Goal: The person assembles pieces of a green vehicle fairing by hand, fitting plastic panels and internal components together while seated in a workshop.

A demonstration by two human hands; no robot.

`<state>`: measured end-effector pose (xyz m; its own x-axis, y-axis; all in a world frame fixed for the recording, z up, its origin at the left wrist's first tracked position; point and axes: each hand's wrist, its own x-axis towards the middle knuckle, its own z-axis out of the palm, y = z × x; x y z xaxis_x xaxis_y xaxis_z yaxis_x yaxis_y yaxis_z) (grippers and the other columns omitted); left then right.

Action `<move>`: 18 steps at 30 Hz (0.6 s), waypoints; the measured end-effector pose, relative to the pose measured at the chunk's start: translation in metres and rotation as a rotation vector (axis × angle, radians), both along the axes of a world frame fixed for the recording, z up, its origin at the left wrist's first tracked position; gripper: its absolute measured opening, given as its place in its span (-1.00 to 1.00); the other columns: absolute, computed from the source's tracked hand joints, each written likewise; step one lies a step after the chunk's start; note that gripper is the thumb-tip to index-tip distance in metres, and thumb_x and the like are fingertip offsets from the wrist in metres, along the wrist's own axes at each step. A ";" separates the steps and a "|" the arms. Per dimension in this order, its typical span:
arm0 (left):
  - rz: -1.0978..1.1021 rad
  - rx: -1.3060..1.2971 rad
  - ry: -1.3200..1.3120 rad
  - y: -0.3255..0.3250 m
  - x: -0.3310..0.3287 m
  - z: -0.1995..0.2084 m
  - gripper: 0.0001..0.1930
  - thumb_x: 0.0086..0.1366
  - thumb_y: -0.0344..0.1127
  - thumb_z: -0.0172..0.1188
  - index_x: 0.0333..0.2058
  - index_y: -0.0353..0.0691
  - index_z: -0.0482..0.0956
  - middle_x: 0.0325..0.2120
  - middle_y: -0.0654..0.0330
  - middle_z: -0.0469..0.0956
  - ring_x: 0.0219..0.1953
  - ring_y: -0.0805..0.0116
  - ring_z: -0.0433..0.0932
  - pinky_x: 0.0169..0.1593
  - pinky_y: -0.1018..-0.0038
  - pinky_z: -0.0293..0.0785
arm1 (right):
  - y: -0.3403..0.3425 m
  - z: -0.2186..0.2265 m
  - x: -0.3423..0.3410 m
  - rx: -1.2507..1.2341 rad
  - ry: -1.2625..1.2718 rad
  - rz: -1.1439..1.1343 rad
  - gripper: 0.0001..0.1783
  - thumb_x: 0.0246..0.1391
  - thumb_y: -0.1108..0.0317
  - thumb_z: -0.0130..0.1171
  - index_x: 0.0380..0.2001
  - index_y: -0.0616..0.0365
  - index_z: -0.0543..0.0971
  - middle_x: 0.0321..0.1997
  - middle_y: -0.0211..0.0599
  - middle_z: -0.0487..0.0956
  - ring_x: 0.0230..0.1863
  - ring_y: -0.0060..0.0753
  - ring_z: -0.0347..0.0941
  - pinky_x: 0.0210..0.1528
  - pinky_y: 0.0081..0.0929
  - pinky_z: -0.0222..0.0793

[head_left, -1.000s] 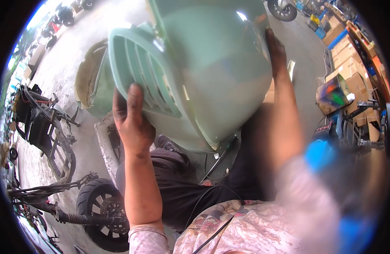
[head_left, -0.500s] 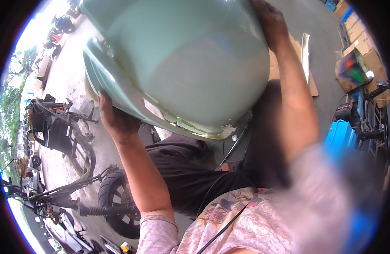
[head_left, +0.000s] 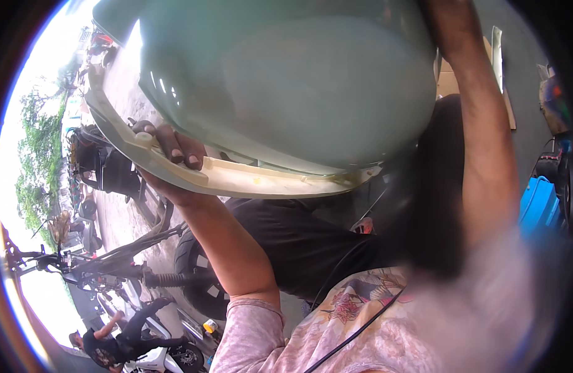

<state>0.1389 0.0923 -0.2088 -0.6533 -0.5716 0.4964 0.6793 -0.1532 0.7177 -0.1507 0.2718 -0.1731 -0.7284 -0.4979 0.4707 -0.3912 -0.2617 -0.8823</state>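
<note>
Though plain-faced, green panel [head_left: 311, 93], rim [head_left: 255, 179] in left hand [head_left: 190, 153]

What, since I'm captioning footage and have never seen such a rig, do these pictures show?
There is no robot: a person works bare-handed, so each hand is a grip. A wide fisheye camera on the head looks down, which is why straight edges bend. The left grip holds a curved strip with a cream inner side. The right grip is at the upper right edge of a large, glossy green panel; its fingertips are out of sight. On the grey floor lies cardboard. A blue box is at right, a wheel at lower left, and another person farther off.
</note>
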 end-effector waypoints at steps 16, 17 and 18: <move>0.144 -0.071 -0.090 -0.016 0.024 -0.005 -0.62 0.32 -0.16 -0.01 -0.02 -0.31 0.27 -0.40 0.18 0.46 -0.60 0.47 0.47 -0.63 0.65 0.40 | -0.004 0.014 0.038 0.091 -0.052 -0.116 -0.37 0.09 -0.15 0.07 -0.23 0.35 0.52 -0.38 -0.25 0.55 -0.35 -0.51 0.49 -0.27 -0.62 0.40; -0.136 -0.278 -0.090 -0.022 0.023 0.008 -0.59 0.29 -0.14 0.04 -0.03 -0.32 0.27 -0.49 0.15 0.47 -0.63 0.43 0.44 -0.60 0.54 0.40 | 0.002 0.009 0.032 0.036 -0.021 -0.020 -0.37 0.09 -0.15 0.07 -0.22 0.34 0.52 -0.37 -0.25 0.55 -0.35 -0.51 0.49 -0.26 -0.62 0.40; -0.174 -0.295 -0.082 -0.026 0.026 0.017 -0.56 0.29 -0.09 0.05 -0.03 -0.32 0.27 -0.53 0.15 0.46 -0.65 0.43 0.42 -0.62 0.53 0.35 | 0.007 0.003 0.026 -0.014 0.007 0.076 -0.37 0.09 -0.14 0.07 -0.22 0.34 0.52 -0.36 -0.24 0.55 -0.34 -0.50 0.50 -0.26 -0.62 0.40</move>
